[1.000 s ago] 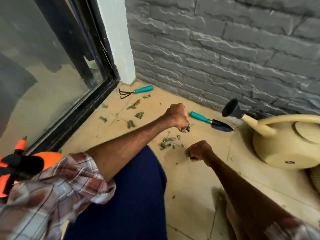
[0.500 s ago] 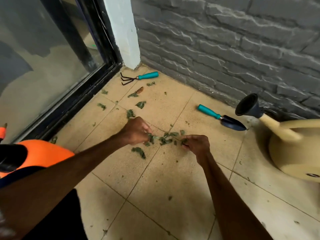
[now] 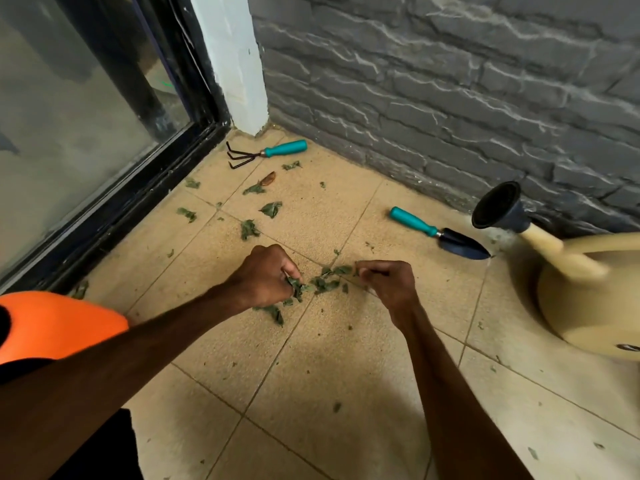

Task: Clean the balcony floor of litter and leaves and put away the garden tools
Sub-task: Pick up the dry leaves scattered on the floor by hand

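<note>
Several torn green leaves (image 3: pixel 325 284) are lying in a loose heap on the tiled floor (image 3: pixel 311 382), just where the tile joints are crossing, and they are sitting between the person's two bare hands. The left grip (image 3: pixel 266 277) is clenching round a tuft of these leaves, green scraps poking out below its curled fingers. The right grip (image 3: pixel 389 285) is curling its fingers at the heap's right edge, knuckles up. Whether it is actually pinching a leaf I cannot tell. More scattered leaves (image 3: pixel 272 208) are lying farther out toward the corner, with a single brown leaf (image 3: pixel 268 178) among them. Beyond those, a hand rake (image 3: pixel 266 152) with a teal handle is lying close to the foot of a white pillar (image 3: pixel 232 57). A trowel (image 3: pixel 441 233), also teal-handled, is lying near the grey brick wall (image 3: pixel 450 81), well apart from the rake. Just beside the trowel's blade, a beige watering can (image 3: pixel 588 313) is standing at the right, its dark rose (image 3: pixel 495 206) pointing toward the wall. A glass door (image 3: pixel 69 116) in a black frame is running along the left. At the left edge, something orange (image 3: pixel 59 327) is showing just above the left forearm.
</note>
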